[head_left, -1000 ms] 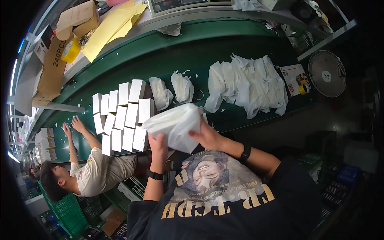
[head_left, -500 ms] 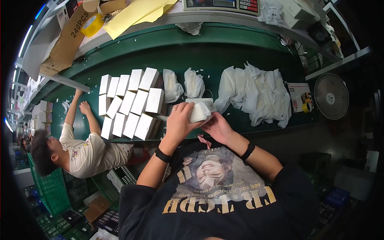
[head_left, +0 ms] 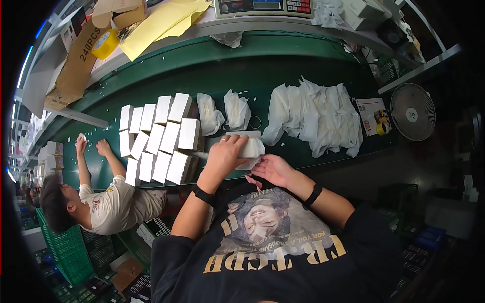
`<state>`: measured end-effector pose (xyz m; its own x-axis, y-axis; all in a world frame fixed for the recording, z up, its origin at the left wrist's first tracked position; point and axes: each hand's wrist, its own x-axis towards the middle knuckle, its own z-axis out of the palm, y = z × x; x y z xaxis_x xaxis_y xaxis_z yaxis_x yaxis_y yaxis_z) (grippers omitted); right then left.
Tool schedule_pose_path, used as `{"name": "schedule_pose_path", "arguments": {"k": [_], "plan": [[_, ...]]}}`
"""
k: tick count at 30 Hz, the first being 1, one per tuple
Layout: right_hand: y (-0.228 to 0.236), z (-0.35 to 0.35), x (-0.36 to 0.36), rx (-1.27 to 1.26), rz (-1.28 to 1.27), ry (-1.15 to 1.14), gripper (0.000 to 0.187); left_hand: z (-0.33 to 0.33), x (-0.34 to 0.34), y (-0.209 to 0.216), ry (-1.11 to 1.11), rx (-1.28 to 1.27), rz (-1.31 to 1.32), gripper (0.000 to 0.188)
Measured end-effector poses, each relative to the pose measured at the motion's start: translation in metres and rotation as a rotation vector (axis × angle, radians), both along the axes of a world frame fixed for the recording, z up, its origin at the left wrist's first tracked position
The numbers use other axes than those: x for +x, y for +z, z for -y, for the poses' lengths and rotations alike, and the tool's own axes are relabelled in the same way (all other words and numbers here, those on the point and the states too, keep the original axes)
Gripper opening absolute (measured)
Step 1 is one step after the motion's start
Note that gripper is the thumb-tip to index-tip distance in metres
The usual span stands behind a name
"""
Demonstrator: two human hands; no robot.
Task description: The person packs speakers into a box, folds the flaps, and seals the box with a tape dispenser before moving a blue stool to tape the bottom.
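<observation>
My left hand (head_left: 224, 157) is closed around a white block-shaped bundle (head_left: 252, 147), partly covered in thin white wrapping, just above the bench's near edge. At the bundle's lower right corner, the fingertips of my right hand (head_left: 277, 170) pinch the loose wrapping. Behind it lie two wrapped bundles, one on the left (head_left: 209, 115) and one on the right (head_left: 236, 111). Rows of white boxes (head_left: 157, 139) stand left of my hands. To the right, several wrapped bundles (head_left: 318, 118) lie packed side by side.
A co-worker (head_left: 108, 202) reaches over the green bench (head_left: 227, 60) at the left. A fan (head_left: 413, 112) stands at the right end, near a printed box (head_left: 371, 117) and yellow tape (head_left: 382, 126). Above the bench, a shelf holds a scale (head_left: 265, 7) and cardboard (head_left: 76, 63).
The bundle in my hands has come down slightly toward me and tilted. My right fingers have shifted along its lower corner. The co-worker's farther hand has lifted and moved left.
</observation>
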<state>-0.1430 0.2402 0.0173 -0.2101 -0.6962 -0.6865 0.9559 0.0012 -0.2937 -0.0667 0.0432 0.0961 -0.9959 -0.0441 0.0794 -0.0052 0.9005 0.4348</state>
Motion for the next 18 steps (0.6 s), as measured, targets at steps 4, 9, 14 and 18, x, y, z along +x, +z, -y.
{"name": "schedule_pose_path", "arguments": {"k": [4, 9, 14, 18], "plan": [[0.002, -0.014, 0.003, -0.014, 0.036, 0.016, 0.04, -0.019, 0.007, -0.026, -0.037, -0.088, 0.039, 0.065], [0.005, -0.032, 0.0, -0.063, 0.014, 0.064, 0.043, -0.028, 0.022, -0.08, -0.016, -0.266, -0.072, 0.062], [0.01, -0.041, -0.006, 0.042, -0.232, 0.143, 0.034, -0.028, 0.028, -0.092, -0.055, -0.328, -0.031, 0.055], [-0.004, -0.039, -0.013, 0.276, -0.996, 0.326, 0.03, -0.042, 0.034, -0.089, -0.025, -0.324, -0.044, 0.061]]}}
